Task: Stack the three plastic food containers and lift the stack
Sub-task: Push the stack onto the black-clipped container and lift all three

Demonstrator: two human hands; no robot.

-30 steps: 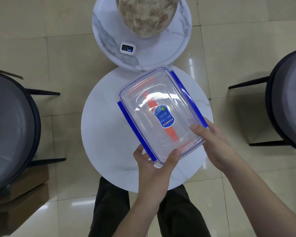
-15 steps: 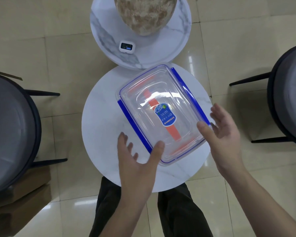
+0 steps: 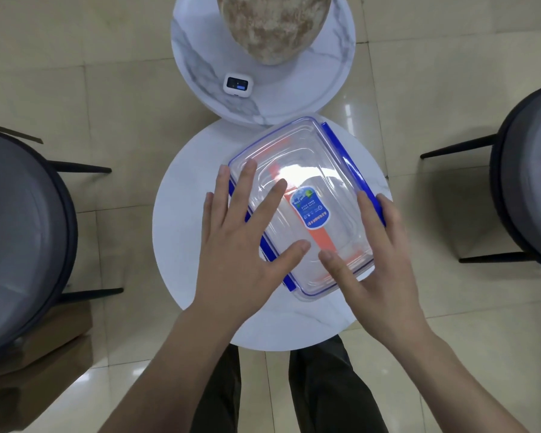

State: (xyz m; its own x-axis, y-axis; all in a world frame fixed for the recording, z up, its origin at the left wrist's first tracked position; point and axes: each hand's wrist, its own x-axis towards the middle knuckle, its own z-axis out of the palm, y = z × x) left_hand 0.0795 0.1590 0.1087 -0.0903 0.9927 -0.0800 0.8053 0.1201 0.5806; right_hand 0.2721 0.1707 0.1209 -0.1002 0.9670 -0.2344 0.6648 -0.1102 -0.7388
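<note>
Now back on the clear rectangular plastic container with the blue rim and blue side clips (image 3: 306,195), after half a second held open and clear of it. Still resting on the round white marble worktop (image 3: 181,245), toward two o'clock of its centre, long axis running from eleven to five o'clock. Shifted little, if at all, between release and this fresh contact. Inside, through the lid, an orange-red strip and a blue-and-white oval label; probably the smaller containers nested within, though too blurred by glare to count.

Left hand (image 3: 241,245) laid flat across the lid at the nine o'clock side, fingers (image 3: 247,179) spread wide and pointing to twelve, thumb angled toward three; pressing or steadying rather than gripping, nothing enclosed. Right hand (image 3: 378,264) set against the blue clip at the four o'clock edge, fingers loosely open and curved over the rim, thumb resting on the lid near the left thumb; touching, not yet clasped underneath.

Read as a re-grip: let go a moment earlier, then brought back in a wider stance. Likely a check that the stack sat square, or a press on the lid, ahead of the lift. Lift itself not yet begun; no gap seen under the base.

Beyond, at twelve o'clock, a second marble table (image 3: 331,76) carrying a mottled brown vase (image 3: 272,23) and a small white device (image 3: 237,84).
</note>
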